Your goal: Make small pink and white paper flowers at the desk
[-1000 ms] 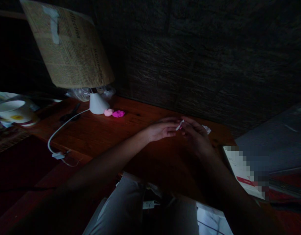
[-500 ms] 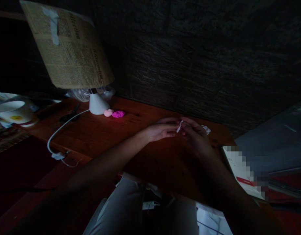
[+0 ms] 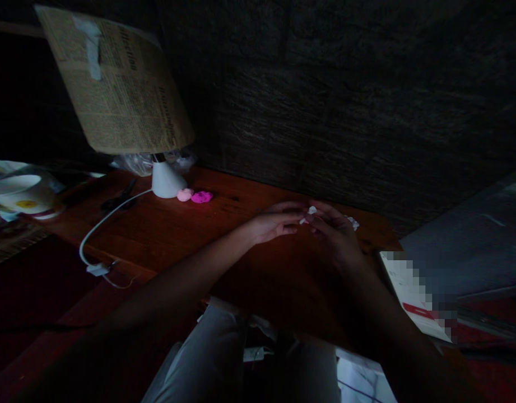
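My left hand [image 3: 271, 224] reaches in from the lower left, palm turned inward, its fingers stretched toward the right hand [image 3: 338, 234]. That right hand comes from the lower right with fingers bent, thumb and fingertips pinching a small white piece [image 3: 312, 211] with a bit of pink below it. The piece sits between the two sets of fingertips, above the wooden table [image 3: 241, 268]; I cannot tell whether the left fingers grip it too.

Compared with half a second ago, both hands keep nearly the same pose, but the piece, then a narrow slanted strip, now shows a broader, rounded white top.

Just beyond the right knuckles lies a crumpled white scrap [image 3: 353, 224]. Well to the left of the left fingertips, a pale pink lump [image 3: 185, 194] and a magenta lump [image 3: 202, 197] touch beside the lamp [image 3: 168, 180].
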A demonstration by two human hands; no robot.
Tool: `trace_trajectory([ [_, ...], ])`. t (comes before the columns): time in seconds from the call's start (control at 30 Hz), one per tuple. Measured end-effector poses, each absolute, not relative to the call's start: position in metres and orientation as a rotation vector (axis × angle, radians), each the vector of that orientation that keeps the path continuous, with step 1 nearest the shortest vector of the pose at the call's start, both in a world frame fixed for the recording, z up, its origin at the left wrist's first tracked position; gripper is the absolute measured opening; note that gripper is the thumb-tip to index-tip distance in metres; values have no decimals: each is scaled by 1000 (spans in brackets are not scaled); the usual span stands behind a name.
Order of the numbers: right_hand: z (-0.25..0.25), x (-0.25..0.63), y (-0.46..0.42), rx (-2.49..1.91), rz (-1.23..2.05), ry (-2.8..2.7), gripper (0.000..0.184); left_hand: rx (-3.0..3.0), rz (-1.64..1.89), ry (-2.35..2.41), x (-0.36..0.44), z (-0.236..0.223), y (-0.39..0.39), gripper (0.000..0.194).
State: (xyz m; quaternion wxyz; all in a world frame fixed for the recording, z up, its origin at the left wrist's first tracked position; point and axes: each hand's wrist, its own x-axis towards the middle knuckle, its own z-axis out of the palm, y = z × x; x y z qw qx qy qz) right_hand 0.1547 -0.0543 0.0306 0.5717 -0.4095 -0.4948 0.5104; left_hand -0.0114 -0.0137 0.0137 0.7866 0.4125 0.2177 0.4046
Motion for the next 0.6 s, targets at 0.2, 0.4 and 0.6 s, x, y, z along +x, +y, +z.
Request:
trace_trajectory([
  [0.2,29,158,-52,-1021,1125,-1213,39,1103,912,550,-10,11,-9,44],
  [0.4,19,170,-43,-1206,882,-1470,44,1874,1236,1029,-26,10,8,24],
  [0.6,10,168,-43,-1289,603,-1916,23,2182,803,1247,-52,6,19,27],
])
